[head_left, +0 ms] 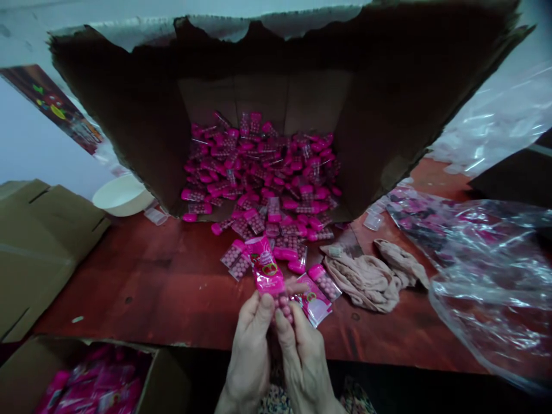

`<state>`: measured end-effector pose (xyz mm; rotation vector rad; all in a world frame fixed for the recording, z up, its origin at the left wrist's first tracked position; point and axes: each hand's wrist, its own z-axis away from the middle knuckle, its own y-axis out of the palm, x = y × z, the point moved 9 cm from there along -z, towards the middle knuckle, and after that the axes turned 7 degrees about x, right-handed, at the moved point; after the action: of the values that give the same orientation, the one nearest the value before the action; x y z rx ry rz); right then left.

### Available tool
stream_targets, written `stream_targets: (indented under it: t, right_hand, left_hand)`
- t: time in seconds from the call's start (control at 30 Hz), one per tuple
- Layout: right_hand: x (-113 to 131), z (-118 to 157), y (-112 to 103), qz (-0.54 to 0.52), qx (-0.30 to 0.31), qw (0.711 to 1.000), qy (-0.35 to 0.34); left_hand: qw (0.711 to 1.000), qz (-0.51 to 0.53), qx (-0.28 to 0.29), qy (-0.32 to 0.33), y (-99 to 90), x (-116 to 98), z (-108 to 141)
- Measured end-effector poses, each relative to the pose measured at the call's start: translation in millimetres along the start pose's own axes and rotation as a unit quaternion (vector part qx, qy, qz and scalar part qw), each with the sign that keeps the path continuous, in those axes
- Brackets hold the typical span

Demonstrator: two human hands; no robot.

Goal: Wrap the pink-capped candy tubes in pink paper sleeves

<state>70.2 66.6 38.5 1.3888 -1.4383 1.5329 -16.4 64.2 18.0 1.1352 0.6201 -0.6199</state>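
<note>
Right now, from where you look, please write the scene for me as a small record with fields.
view: head camera
left hand: left hand, at the bottom of a pink printed wrapper
right hand: right hand, at the container of pink balls partly in that wrapper
surface: red table
behind hands: large cardboard box, pink-capped containers inside and spilling out
right side: beige cloth, clear plastic
left side: white bowl
lower left: open box with pink packets
</note>
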Motion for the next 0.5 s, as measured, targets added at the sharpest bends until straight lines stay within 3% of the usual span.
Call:
stream_targets:
  t: [0.1, 0.17, 0.2, 0.27, 0.37, 0.43, 0.5]
  right_hand:
    - [15.8, -8.6, -15.9, 0.039, -0.005, 0.997, -0.060]
    - [22.5, -17.0, -34.7, 0.027, -0.056, 0.996, -0.062]
    - [21.5, -23.1, -39.0, 0.002, -0.061, 0.997, -0.042]
    - [11.3, -36.4, -29.9, -0.106, -0.009, 0.994, 0.029]
    - [-3.3, -42.1, 4.0, -0.332, 0.075, 0.930, 0.136]
    - [-10.1, -37.7, 17.6, -0.432, 0.050, 0.882, 0.182]
    - [-14.8, -30.5, 23.9, -0.483, 0.001, 0.852, 0.204]
  left_hand:
    - [0.997, -0.056, -0.041, 0.034, -14.3, -12.0, -0.9]
    - [0.995, -0.089, -0.011, 0.032, -14.4, -13.2, -1.0]
    - [0.995, -0.101, 0.012, 0.025, -12.4, -11.4, -0.4]
    - [0.991, -0.121, 0.048, 0.012, -8.3, -6.2, 2.0]
    - [0.987, -0.150, 0.052, 0.013, -6.0, -1.8, 5.2]
    - [0.985, -0.169, 0.020, 0.026, -8.8, -3.5, 6.3]
    - [0.982, -0.181, -0.024, 0.049, -13.5, -8.5, 7.6]
